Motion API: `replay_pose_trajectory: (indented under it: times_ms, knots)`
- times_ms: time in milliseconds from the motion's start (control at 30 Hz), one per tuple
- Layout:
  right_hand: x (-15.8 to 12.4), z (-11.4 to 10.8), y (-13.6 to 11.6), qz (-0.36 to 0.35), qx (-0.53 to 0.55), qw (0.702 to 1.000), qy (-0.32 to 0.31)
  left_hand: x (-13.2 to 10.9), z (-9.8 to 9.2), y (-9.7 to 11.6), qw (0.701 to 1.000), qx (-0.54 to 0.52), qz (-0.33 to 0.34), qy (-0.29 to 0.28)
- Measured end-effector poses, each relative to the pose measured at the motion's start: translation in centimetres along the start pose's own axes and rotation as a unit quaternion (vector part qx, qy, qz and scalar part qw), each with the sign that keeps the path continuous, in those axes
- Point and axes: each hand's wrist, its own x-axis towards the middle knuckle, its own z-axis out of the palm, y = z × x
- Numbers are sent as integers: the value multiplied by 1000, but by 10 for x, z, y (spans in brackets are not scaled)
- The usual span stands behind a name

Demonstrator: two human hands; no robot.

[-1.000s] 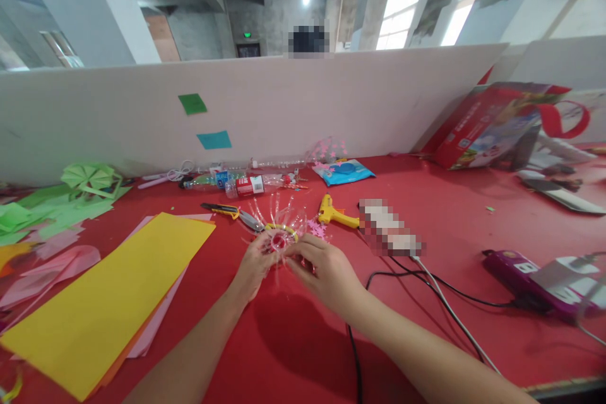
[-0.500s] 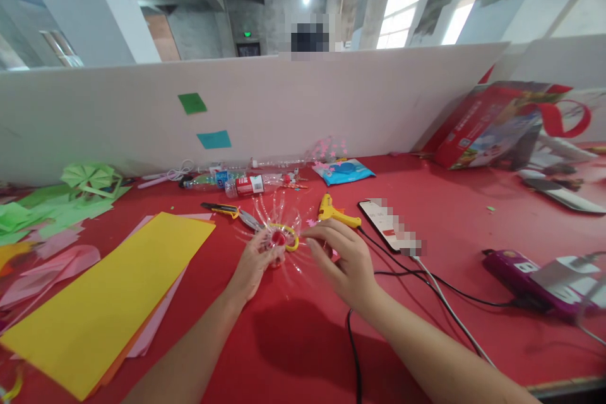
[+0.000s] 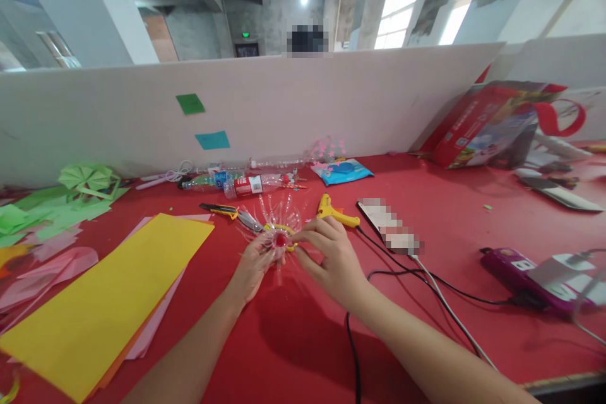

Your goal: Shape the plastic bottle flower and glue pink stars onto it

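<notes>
My left hand is closed round the underside of a cut clear plastic bottle, whose thin strips fan outward like petals. At its middle shows a round red bottle cap. My right hand is at the bottle's right side, thumb and fingertips curled in a pinch at the strips near the cap. Exactly which strip lies between them is too fine to see. Just behind the bottle lie scissors with yellow handles, partly covered by it. A yellow glue gun rests beyond my right hand.
Yellow paper sheets and green paper scraps lie at left. Several plastic bottles, a utility knife and a blue packet stretch along the partition. At right are a phone, cables and a purple power strip.
My right hand has moved left and closed in on the strips beside the cap. The bottle has tilted slightly in my left hand.
</notes>
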Motion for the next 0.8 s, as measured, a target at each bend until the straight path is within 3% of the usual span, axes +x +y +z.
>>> replay_pose_trajectory:
  times_ms: [800]
  knots:
    - [-4, 9, 4, 53, -13, 998, -30, 2, -1, -4, 1000, -5, -15, 7]
